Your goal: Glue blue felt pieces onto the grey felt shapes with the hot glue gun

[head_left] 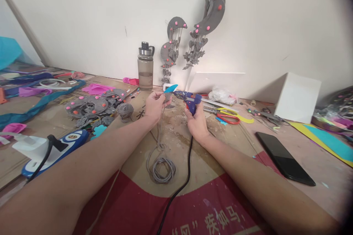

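Note:
My right hand (pixel 197 123) is wrapped round the grip of a blue hot glue gun (pixel 190 98), its nozzle pointing left. My left hand (pixel 154 106) pinches a small grey felt piece (pixel 167 97) close to that nozzle. A bright blue pointed piece (pixel 171 88) shows just above the felt; whether the fingers hold it too, I cannot tell. Grey yarn (pixel 163 170) runs down from the left hand to a loose coil on the cardboard (pixel 132 169). A ball of grey yarn (pixel 125 111) sits left of that hand. The gun's black cord (pixel 189 165) trails toward me.
Grey felt pieces with pink pompoms (pixel 86 106) lie at left, near a blue power strip (pixel 72 139). A water bottle (pixel 145 68) stands behind. Grey crescent hangings (pixel 212 16) hang against the white board. At right are scissors (pixel 230 117), a phone (pixel 284 158) and a white box (pixel 298 97).

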Demonstrator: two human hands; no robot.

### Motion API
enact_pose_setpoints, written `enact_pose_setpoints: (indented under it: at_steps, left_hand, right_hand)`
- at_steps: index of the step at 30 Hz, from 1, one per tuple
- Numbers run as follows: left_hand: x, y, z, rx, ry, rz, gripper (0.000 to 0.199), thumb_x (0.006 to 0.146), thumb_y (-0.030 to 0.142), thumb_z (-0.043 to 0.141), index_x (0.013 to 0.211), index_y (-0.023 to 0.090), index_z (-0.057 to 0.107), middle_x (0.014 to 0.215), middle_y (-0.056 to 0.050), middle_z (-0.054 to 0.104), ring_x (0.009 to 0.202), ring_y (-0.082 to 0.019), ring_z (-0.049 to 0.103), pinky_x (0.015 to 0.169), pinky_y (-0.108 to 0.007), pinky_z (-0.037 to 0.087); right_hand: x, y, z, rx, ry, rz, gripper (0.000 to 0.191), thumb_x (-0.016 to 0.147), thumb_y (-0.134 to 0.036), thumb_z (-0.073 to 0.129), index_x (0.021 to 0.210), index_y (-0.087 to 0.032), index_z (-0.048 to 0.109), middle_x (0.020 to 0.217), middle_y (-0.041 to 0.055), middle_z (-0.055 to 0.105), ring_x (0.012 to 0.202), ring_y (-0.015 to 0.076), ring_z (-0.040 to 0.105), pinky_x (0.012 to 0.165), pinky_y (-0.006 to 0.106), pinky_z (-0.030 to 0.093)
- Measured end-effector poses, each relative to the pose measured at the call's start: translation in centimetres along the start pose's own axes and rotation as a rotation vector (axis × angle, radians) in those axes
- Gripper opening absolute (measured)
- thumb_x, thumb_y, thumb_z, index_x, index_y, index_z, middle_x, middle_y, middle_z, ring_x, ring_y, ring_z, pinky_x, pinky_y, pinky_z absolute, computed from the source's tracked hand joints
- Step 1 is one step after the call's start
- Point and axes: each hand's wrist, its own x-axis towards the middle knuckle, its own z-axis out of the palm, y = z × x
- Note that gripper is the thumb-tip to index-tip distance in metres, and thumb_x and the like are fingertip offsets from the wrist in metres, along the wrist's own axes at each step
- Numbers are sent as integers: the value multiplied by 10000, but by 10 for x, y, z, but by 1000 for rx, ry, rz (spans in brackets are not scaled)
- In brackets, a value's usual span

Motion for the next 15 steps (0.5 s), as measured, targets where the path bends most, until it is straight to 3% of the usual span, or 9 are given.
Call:
enact_pose_setpoints:
  at_steps: [6, 10, 13, 15]
  left_hand:
    - [1, -2, -1, -29, -20, 6, 87, 766, 187, 621, 782, 163, 538, 782, -47, 700, 704, -152, 696, 721, -353, 594]
    - [1, -2, -1, -41, -36, -1, 94, 769, 183, 616, 800, 157, 531, 803, -54, 697, 712, -158, 704, 722, -350, 590]
    - [-1, 2, 2, -41, -42, -5, 111, 763, 175, 626, 808, 155, 527, 800, -53, 696, 720, -159, 706, 708, -335, 590]
    - [-3, 5, 5, -35, -58, 2, 121, 760, 179, 634, 814, 156, 528, 809, -51, 699, 731, -159, 708, 704, -327, 591]
  right_hand:
    - [4, 6, 1, 23, 36, 13, 519, 842, -307, 541, 1324, -174, 400, 1211, 128, 611, 1122, 243, 564, 1011, 420, 414]
    - [13, 18, 1, 48, 26, 130, 407, 814, -316, 567, 1179, -167, 466, 1088, 112, 654, 957, 221, 603, 931, 405, 453]
    - [23, 24, 0, -98, -43, 258, 328, 809, -320, 567, 1091, -159, 516, 978, 100, 669, 862, 227, 601, 852, 405, 469]
    - [28, 24, -4, -277, -146, 314, 304, 827, -328, 555, 1082, -163, 550, 1001, 110, 665, 914, 245, 595, 866, 414, 451]
